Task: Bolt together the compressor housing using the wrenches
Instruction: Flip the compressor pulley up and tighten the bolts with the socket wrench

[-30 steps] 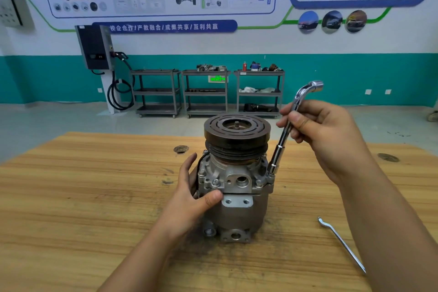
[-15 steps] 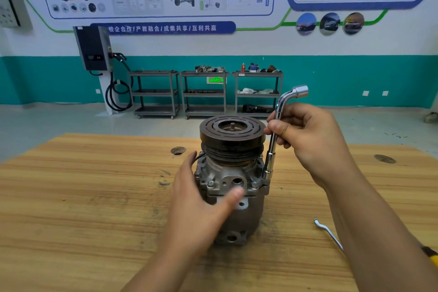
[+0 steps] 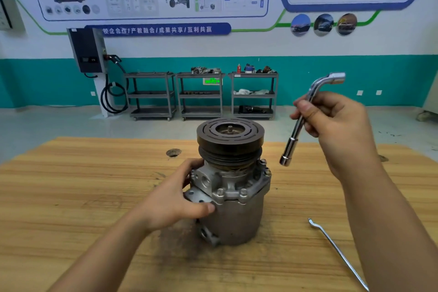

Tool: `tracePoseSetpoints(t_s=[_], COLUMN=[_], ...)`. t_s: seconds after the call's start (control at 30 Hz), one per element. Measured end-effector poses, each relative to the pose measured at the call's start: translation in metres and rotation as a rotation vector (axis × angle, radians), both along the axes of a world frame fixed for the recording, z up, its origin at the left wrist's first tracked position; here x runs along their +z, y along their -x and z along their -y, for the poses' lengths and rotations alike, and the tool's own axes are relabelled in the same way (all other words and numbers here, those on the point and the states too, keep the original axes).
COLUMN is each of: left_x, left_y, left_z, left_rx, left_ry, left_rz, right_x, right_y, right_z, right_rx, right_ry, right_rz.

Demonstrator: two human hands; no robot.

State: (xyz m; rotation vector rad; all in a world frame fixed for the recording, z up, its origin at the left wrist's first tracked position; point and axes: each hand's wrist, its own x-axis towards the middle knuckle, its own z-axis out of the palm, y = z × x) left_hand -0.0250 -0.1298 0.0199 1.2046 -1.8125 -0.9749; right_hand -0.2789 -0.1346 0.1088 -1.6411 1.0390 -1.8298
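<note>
Compressor housing point(image 3: 234, 216): upright at desk point(image 3: 71, 197) centre, dark pulley point(image 3: 230, 134) on top, flange bolts point(image 3: 243, 193) facing camera.
Left hand point(image 3: 175, 199): grip clamped round housing's left side, thumb across front below flange.
Right hand point(image 3: 336, 130): grip clamped on shaft of L-shaped socket wrench point(image 3: 292, 142); socket end points down, tilted, in air just right of pulley, clear of bolts.
Slim wrench point(image 3: 339, 253): flat on desk, right of housing, apart from it.

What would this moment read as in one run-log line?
left grip holds compressor housing upright on table | right grip holds L-shaped socket wrench, socket end airborne, off bolts | flat wrench lies on table
</note>
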Motion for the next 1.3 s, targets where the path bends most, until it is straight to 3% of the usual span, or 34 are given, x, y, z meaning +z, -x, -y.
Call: tracePoseSetpoints(t_s=[0.13,0.6,0.83,1.03,1.13,1.3], left_x=[0.006,-0.018,-0.037,-0.031,-0.031,-0.032], left_y=[-0.014,-0.025,0.001,0.031,0.029,0.026], left_z=[0.015,0.021,-0.021,-0.017,-0.015,-0.016], left_rx=[-0.179,-0.066,0.050,0.370,0.381,0.376], left_ry=[-0.120,-0.189,-0.074,0.075,0.132,0.153], left_rz=[-0.064,-0.452,-0.281,-0.160,-0.099,-0.086], right_x=[-0.007,-0.003,-0.003,-0.002,0.003,-0.008], right_y=[-0.009,-0.022,-0.029,-0.028,-0.014,-0.011], right_z=[0.003,-0.009,-0.009,-0.010,-0.008,0.004], right_rx=[0.071,0.371,0.313,0.233,0.186,0.138], right_ry=[-0.047,-0.109,-0.064,-0.034,0.016,-0.058], right_rz=[-0.061,-0.310,-0.300,-0.217,-0.069,-0.141])
